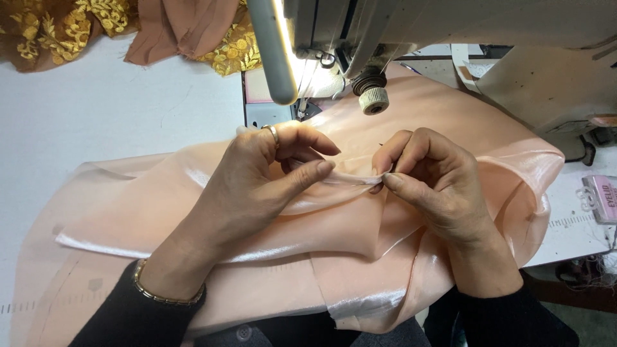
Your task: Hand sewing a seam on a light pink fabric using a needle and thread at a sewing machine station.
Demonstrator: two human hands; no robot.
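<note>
We're right in front of the sewing machine [398,38], and both hands are on the peach satin cloth [360,218] spread across the white counter [96,109]. The left hand [257,173], ring on one finger and a gold bracelet [164,292] at the wrist, has its grip closed on a folded edge of the cloth, thumb against fingertips. The right hand [437,180] pinches the same fold just beside it, grip narrow and tight. Between them we see a short, taut strip of edge, so we judge the step to be rolling or turning a hem by hand. The fold sits a little short of the needle area [302,106], under the lamp [276,51]. Feeding it in would call for keeping that fold flat. The slippery cloth bunches near the right wrist, and the tension knob [373,96] hangs close above. Gold lace fabric [64,26] lies well apart, top left
</note>
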